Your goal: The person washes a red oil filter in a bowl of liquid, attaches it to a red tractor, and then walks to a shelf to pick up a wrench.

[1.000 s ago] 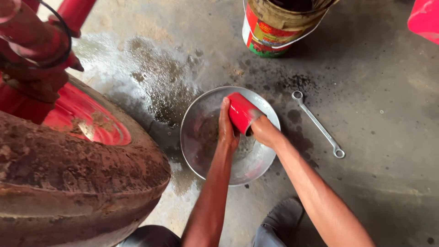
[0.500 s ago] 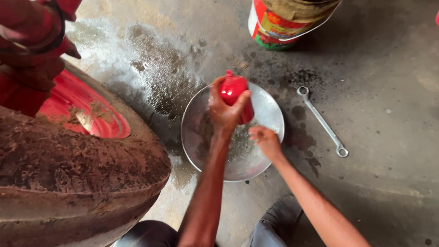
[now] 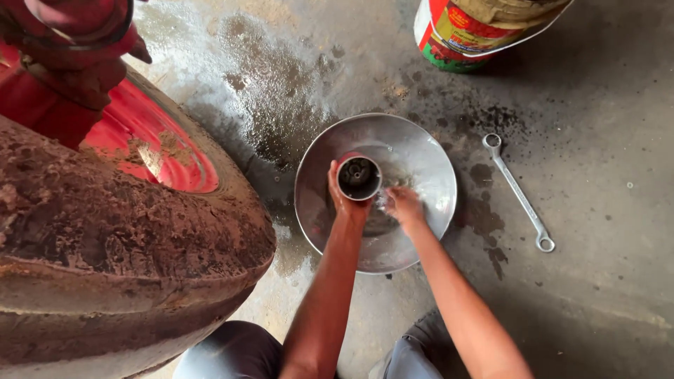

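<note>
Since the earlier frame, the red cup-shaped part [image 3: 359,177] has been turned so its open end faces up. The left hand [image 3: 345,198] grasps it over the metal basin [image 3: 421,151]. The right hand [image 3: 403,205] is released, fingers loose, inside the basin. A wrench [image 3: 518,193] lies on the floor [image 3: 597,91] nearby.

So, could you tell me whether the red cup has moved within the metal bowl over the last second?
Yes. The red cup has gone from the bowl's far right rim to its left side, now upright in the left hand, open end up.
</note>
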